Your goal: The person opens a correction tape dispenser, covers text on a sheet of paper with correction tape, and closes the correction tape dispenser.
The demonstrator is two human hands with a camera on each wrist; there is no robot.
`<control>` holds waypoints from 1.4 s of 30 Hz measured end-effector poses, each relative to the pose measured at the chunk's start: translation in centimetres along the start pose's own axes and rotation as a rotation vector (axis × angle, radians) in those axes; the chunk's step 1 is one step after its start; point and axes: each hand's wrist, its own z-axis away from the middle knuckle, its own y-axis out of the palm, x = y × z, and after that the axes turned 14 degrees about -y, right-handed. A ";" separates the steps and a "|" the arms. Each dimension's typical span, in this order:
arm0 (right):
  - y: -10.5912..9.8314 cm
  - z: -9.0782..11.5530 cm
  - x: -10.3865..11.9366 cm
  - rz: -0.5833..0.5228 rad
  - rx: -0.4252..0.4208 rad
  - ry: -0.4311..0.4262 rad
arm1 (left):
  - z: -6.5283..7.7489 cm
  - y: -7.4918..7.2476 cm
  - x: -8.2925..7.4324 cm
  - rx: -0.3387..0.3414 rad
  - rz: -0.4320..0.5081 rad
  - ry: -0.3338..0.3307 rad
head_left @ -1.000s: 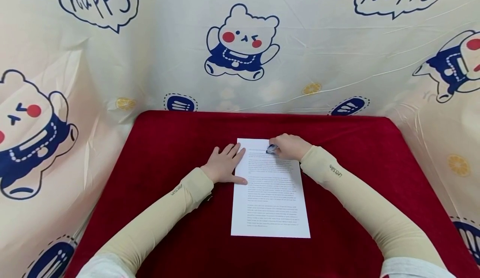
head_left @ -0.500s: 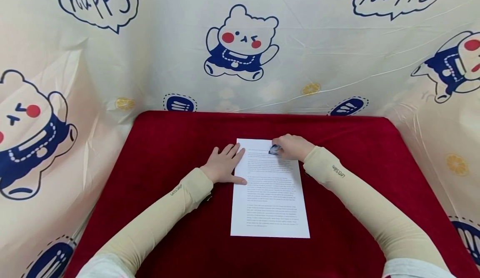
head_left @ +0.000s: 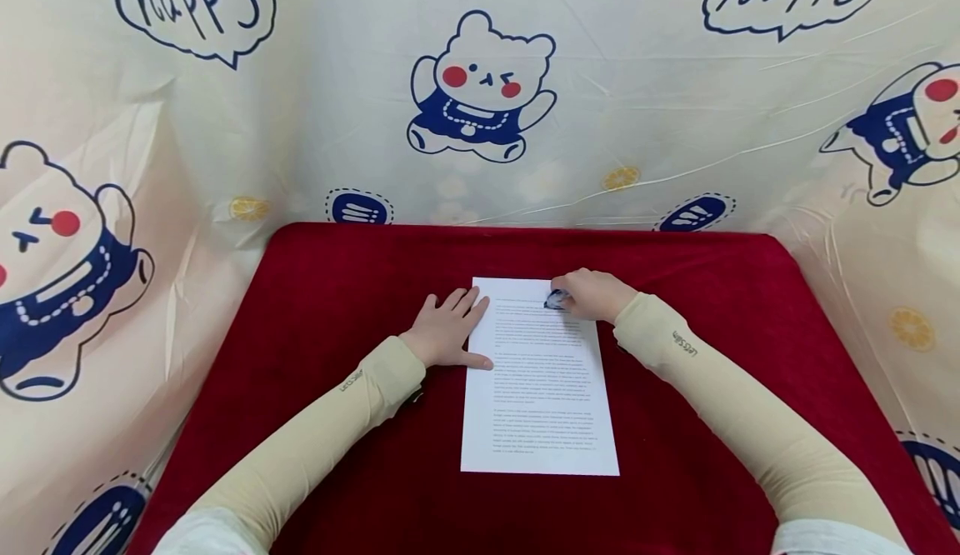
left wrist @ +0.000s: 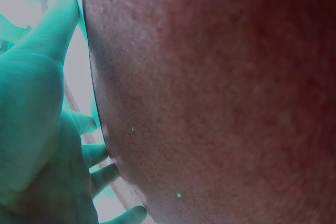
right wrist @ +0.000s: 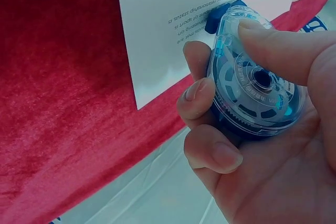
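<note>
A printed sheet of paper [head_left: 536, 397] lies upright to the person on the red cloth. On its upper left edge rests the left hand [head_left: 442, 332], fingers spread and thumb on the page. Near the top right of the sheet, the right hand [head_left: 596, 295] grips a correction tape [right wrist: 254, 80] with a clear and blue case. The right wrist view shows the thumb pressed on the case's face and the fingers curled behind it. The tape's blue tip [right wrist: 215, 19] meets the page at the upper printed lines.
A dark red velvet cloth [head_left: 337, 280] covers the table. Behind and at both sides hangs a pale curtain [head_left: 315, 105] printed with bears and the word "happy". The left wrist view is mostly a close, dim reddish surface [left wrist: 220, 87].
Along the upper lines of the page, the right hand with the correction tape has slid a short way to the right. The left hand and the paper stay in place.
</note>
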 end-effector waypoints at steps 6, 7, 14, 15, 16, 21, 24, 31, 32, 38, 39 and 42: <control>-0.4 0.4 0.1 -0.006 0.008 0.012 | -0.1 0.1 0.0 0.002 -0.007 -0.003; -0.4 0.4 0.1 -0.007 0.009 0.016 | -0.2 0.2 0.1 0.003 -0.007 -0.003; -0.3 0.7 -0.2 -0.005 0.012 0.038 | -0.2 0.1 0.1 0.002 -0.010 -0.005; -0.3 0.7 -0.3 -0.002 0.012 0.039 | -0.2 0.1 0.1 0.001 -0.010 -0.005; -0.3 0.8 -0.3 0.000 0.014 0.041 | -0.1 0.0 0.1 -0.001 -0.010 -0.004; -0.4 1.0 -0.4 0.004 0.018 0.047 | 0.0 -0.1 0.0 -0.010 -0.012 0.000; -0.4 1.2 -0.4 -0.005 0.016 0.052 | 0.0 0.0 0.0 -0.012 -0.015 0.000; -0.3 1.6 -0.7 -0.007 0.007 0.062 | -0.1 0.2 0.1 -0.007 -0.008 0.000; -0.2 1.6 -0.8 -0.007 0.005 0.060 | -0.1 0.2 0.1 -0.007 -0.008 0.000; -0.1 2.0 -1.1 -0.008 0.002 0.062 | 0.0 0.0 0.1 -0.011 -0.014 0.000; -0.1 2.0 -1.2 -0.008 0.002 0.061 | 0.0 0.0 0.1 -0.011 -0.014 0.000; -0.1 2.1 -1.3 -0.006 0.001 0.059 | 0.0 0.0 0.1 -0.007 -0.013 -0.001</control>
